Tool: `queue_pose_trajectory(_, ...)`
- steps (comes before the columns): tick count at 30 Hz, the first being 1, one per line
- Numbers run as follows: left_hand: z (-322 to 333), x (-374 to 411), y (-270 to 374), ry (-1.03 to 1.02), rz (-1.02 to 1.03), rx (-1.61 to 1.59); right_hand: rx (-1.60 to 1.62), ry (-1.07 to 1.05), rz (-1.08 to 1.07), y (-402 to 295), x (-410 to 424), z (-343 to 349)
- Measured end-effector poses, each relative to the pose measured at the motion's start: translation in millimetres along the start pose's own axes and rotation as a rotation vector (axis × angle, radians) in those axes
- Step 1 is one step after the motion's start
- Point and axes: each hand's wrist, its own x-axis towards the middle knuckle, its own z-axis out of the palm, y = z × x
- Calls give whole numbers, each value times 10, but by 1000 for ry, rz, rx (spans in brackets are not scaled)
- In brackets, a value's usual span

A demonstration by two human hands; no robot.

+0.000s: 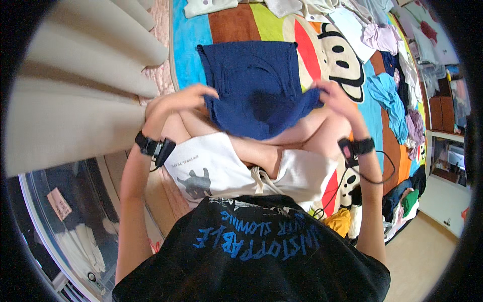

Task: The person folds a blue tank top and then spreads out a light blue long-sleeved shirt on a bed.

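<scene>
A navy blue cloth garment (253,75) lies before my crossed legs on a colourful printed blanket (230,24). Its far end rests flat with two corners spread, while the near edge is lifted and sags over my shins. My left hand (188,97) grips the near left corner. At the near right corner, my right hand (334,96) pinches the cloth, slightly blurred. The fabric hangs in a curve between both hands. Which kind of garment it is, I cannot tell for sure.
Rumpled clothes lie along the right, among them a light blue garment (392,102) and a pink one (382,37). White clothes (211,6) lie at the far edge. A beige curtain (86,94) hangs at the left. A thin black cable (339,188) runs from my right wrist.
</scene>
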Motion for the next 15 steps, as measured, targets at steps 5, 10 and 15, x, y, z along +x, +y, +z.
queue_pose_trajectory(5, -393, 641, -472, 850, -602, -699, 440, 405, 438, 375, 1025, -189)
queue_pose_trajectory(10, 58, 857, -905, 1042, -713, -747, 689, 785, 678, 1319, 1139, 416)
queue_pose_trajectory(15, 274, 766, -681, 1039, -605, -648, 835, 734, 682, 1077, 895, 630)
